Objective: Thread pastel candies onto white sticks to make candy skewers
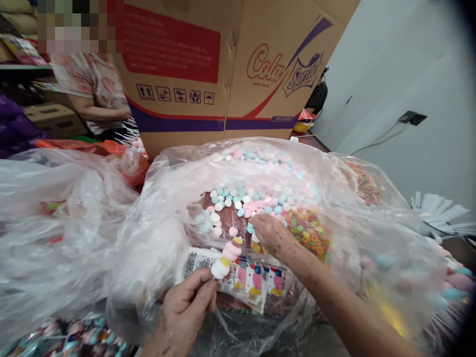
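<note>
Head view: one candy stack (231,251), apparently part-built.
Left hand (186,303) pinched its base near printed packets (254,278); several pieces were joined. Right hand (270,233) was among loose marshmallows (238,204), grip indeterminable; many, plus ring candies (311,234), lay unstacked.

We get soft indoor light, whitish glare on clear plastic (147,248), wide-angle bending, black right-hand corners, pixelated patch (80,26) top left.

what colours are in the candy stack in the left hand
The candy stack is white, yellow and pink, best seen in the head view.
</note>
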`<state>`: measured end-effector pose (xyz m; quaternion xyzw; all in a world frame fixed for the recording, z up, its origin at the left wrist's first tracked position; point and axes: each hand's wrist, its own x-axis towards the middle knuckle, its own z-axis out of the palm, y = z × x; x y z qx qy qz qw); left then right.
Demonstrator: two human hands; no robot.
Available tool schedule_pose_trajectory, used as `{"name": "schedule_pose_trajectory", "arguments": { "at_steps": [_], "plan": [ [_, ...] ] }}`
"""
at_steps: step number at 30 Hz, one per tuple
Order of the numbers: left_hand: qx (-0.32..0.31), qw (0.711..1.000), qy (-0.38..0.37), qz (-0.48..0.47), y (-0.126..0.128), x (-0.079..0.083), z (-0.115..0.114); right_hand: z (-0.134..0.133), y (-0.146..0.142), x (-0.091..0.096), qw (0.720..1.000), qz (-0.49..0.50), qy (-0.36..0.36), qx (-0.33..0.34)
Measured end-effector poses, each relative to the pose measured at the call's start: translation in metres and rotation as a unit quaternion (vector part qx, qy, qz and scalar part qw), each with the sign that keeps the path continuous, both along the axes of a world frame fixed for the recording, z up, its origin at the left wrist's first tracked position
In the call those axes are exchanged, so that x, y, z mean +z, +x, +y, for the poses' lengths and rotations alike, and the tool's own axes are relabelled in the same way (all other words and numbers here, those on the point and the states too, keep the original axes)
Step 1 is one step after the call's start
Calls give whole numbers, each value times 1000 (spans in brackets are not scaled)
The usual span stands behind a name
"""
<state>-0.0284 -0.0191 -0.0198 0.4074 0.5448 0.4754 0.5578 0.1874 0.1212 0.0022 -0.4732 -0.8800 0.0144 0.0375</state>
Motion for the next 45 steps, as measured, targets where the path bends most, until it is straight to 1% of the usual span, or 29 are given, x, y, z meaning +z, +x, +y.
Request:
{"name": "schedule_pose_trajectory", "arguments": {
  "at_steps": [6, 11, 15, 18, 19, 20, 21, 22, 23, 24, 25, 26, 27, 28, 29, 31, 37, 42, 45],
  "plan": [
    [-11, 1000, 9, 4, 1, -1, 1, 4, -3, 6, 999, -30, -26, -37],
    [-18, 999, 14, 23, 2, 0, 0, -4, -16, 6, 997, -16, -31, -63],
    [-12, 999, 15, 49, 0, 1, 3, -10, -22, 3, 994, 29, -27, -100],
    [-5, 994, 49, 101, -2, 3, 6, -8, -19, 3, 988, 73, -28, -134],
    [-5, 990, 62, 124, -3, 4, 7, -8, -17, 3, 984, 97, -34, -143],
    [-6, 987, 72, 145, -4, 4, 8, -7, -15, 3, 976, 146, -52, -150],
    [-7, 984, 75, 163, -5, 5, 8, -8, -12, 3, 959, 224, -85, -154],
    [-9, 981, 75, 176, -5, 5, 9, -9, -11, 4, 924, 324, -131, -152],
    [-11, 980, 73, 185, -5, 5, 10, -11, -9, 5, 872, 430, -186, -143],
    [-15, 979, 70, 192, -6, 5, 10, -13, -9, 6, 806, 524, -240, -131],
    [-24, 978, 68, 196, -6, 5, 11, -16, -8, 7, 744, 593, -283, -120],
    [-38, 977, 65, 201, -6, 6, 11, -19, -9, 8, 702, 630, -313, -110],
    [-55, 975, 62, 207, -6, 6, 12, -21, -10, 9, 675, 651, -333, -105],
    [-71, 973, 58, 213, -7, 7, 12, -23, -11, 10, 658, 662, -344, -101],
    [-86, 971, 54, 218, -7, 7, 13, -25, -12, 12, 648, 669, -350, -100],
    [-100, 968, 47, 223, -9, 8, 14, -27, -14, 14, 637, 677, -356, -96],
    [-97, 966, 47, 234, -7, 9, 14, -28, -18, 14, 629, 685, -359, -77],
    [-81, 971, 45, 221, -3, 11, 13, -27, -18, 13, 603, 710, -349, -101],
    [-96, 969, 41, 223, -2, 12, 14, -27, -18, 12, 595, 717, -345, -111]
  ]
}}
